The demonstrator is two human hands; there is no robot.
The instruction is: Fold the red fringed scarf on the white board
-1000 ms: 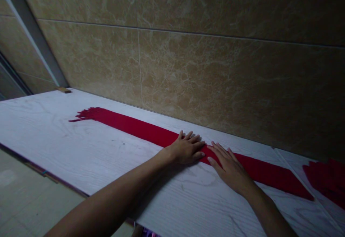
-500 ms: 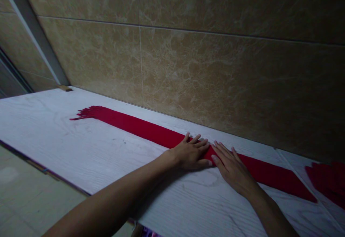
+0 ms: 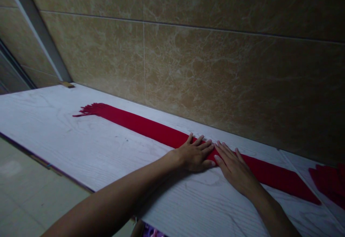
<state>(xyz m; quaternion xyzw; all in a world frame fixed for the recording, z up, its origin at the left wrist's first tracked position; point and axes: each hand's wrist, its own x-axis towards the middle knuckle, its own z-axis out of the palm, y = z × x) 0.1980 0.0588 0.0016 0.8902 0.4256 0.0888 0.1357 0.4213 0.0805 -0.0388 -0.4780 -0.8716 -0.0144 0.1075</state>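
A long red scarf (image 3: 145, 126) lies flat in a narrow strip along the white wood-grain table (image 3: 88, 150). Its fringed end spreads out at the far left; the other end is a plain slanted edge at the right. Across the middle of the strip rests my left hand (image 3: 196, 155), palm down with the fingers spread. Just right of it, my right hand (image 3: 234, 165) is laid flat on the same cloth, fingers stretched out. The fingertips of the two hands nearly meet. Neither hand grips the fabric.
More red cloth (image 3: 327, 181) lies at the right edge, beyond a seam in the table. A brown tiled wall (image 3: 188, 71) runs along the table's back. At the far left corner sits a small wooden block (image 3: 67, 84). Something purple (image 3: 151, 231) shows below the front edge.
The view has shifted slightly, so everything sits a little further right. Both hands stay flat at about the same place on the scarf.
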